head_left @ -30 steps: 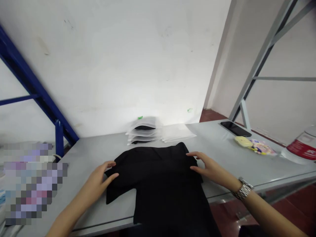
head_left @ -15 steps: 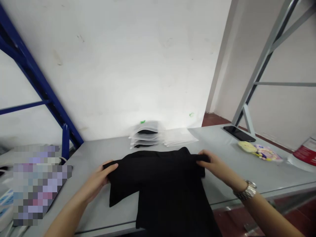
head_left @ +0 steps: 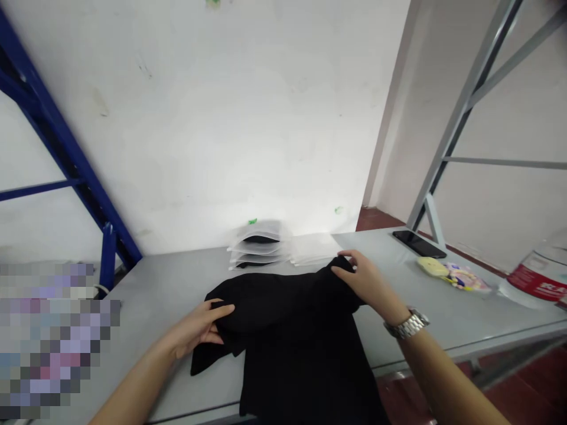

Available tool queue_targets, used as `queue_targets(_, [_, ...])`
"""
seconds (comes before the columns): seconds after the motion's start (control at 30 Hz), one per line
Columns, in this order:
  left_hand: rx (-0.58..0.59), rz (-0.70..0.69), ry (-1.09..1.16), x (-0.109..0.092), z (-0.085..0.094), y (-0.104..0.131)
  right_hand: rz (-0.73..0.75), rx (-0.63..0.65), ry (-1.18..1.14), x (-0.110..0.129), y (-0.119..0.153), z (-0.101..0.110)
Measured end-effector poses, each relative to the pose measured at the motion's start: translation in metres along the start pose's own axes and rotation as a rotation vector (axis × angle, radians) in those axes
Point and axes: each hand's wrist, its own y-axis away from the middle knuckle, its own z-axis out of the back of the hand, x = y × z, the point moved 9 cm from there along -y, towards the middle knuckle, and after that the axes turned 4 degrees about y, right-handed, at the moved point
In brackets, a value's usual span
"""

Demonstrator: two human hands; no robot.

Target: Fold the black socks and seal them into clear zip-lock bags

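Observation:
A black short-sleeved shirt [head_left: 305, 360] lies on the grey table [head_left: 177, 283], its lower part running over the front edge. My left hand [head_left: 201, 327] pinches the cloth at the shirt's upper left, with a sleeve corner hanging below it. At the upper right, the fingers of my right hand [head_left: 358, 274] are closed on a bunched part of the shirt. The cloth between the two hands is folded over and puffed up. A metal watch [head_left: 407, 324] is on my right wrist.
Behind the shirt stand stacked clear bags [head_left: 257, 245] with black contents, beside flat white bags [head_left: 314, 248]. To the right lie a phone [head_left: 419, 243], a yellow trinket [head_left: 434, 267] and a large bottle [head_left: 538, 271]. Blue [head_left: 71, 153] and grey [head_left: 456, 136] frames flank the table.
Both hands have moved inward, toward each other, still gripping the shirt. The upper part of the shirt, flat and stretched before, is now folded over and bunched. The view has shifted slightly.

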Motion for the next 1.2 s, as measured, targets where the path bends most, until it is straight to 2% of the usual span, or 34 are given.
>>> queue_targets(0.07, [0.009, -0.006, 0.018, -0.001, -0.001, 0.002, 0.07, 0.086, -0.048, 0.034, 0.012, -0.014])
queue_targets(0.17, [0.019, -0.01, 0.03, -0.003, -0.004, 0.004, 0.209, 0.292, -0.101, 0.07, 0.034, -0.053])
queue_targets(0.23, [0.02, -0.008, 0.028, -0.003, -0.006, 0.005, 0.294, 0.369, -0.094, 0.077, 0.045, -0.073])
queue_targets(0.27, [0.018, -0.007, 0.024, -0.003, -0.007, 0.006, 0.308, 0.361, -0.077, 0.074, 0.048, -0.078])
queue_targets(0.33, [0.002, 0.0, 0.006, -0.003, -0.006, 0.006, 0.261, 0.242, -0.008, 0.055, 0.048, -0.076])
queue_targets(0.43, [-0.028, 0.01, -0.027, -0.002, -0.001, 0.005, 0.109, 0.045, 0.167, 0.019, 0.05, -0.062])
queue_targets(0.53, [-0.012, -0.002, -0.019, -0.002, -0.001, 0.004, 0.05, 0.07, 0.248, 0.002, 0.055, -0.067])
queue_targets(0.63, [-0.025, -0.016, 0.093, -0.004, -0.007, 0.007, 0.043, 0.131, 0.192, 0.003, 0.053, -0.072])
queue_targets(0.7, [-0.044, -0.037, 0.209, -0.006, -0.018, 0.013, 0.024, 0.13, 0.119, 0.009, 0.047, -0.065])
queue_targets(0.77, [-0.043, -0.063, 0.329, -0.009, -0.036, 0.022, 0.01, 0.075, 0.067, 0.016, 0.041, -0.051])
queue_targets(0.87, [-0.04, -0.084, 0.485, -0.011, -0.067, 0.037, 0.037, -0.095, 0.067, 0.035, 0.045, -0.026])
queue_targets(0.93, [-0.052, -0.092, 0.558, -0.011, -0.084, 0.044, 0.111, -0.205, 0.061, 0.055, 0.058, -0.017])
queue_targets(1.0, [-0.032, -0.107, 0.63, -0.011, -0.1, 0.048, 0.253, -0.249, 0.031, 0.083, 0.078, -0.02])
queue_targets(1.1, [0.001, -0.154, 0.715, -0.012, -0.112, 0.049, 0.579, -0.158, 0.019, 0.13, 0.115, -0.04])
queue_targets(1.2, [-0.11, -0.203, 0.666, -0.011, -0.099, 0.047, 0.875, 0.007, -0.017, 0.156, 0.149, -0.057])
